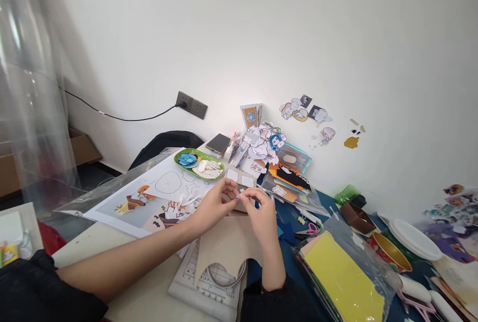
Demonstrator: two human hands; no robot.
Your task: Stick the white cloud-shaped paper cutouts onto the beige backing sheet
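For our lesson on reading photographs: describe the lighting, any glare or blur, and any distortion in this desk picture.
Head view: soft, even daylight with faint shadows; the white wall is bright but not blown out. A blurred, streaky clear plastic sheet veils the left edge. Wide-angle tilt slants the wall socket. Both hands, left hand and right hand, are fairly sharp; the small piece they pinch is too small to read.

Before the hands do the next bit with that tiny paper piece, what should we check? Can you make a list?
1. Small paper cut-out pinched by both hands: ok; left hand and right hand meet on it.
2. Beige card sheet lying flat under the hands: ok.
3. Pink-handled scissors away from the fingers: ok, right of the hands.
4. Green oval tray of scraps nearby: ok.
5. Which side of the cut-out faces up: cannot tell.
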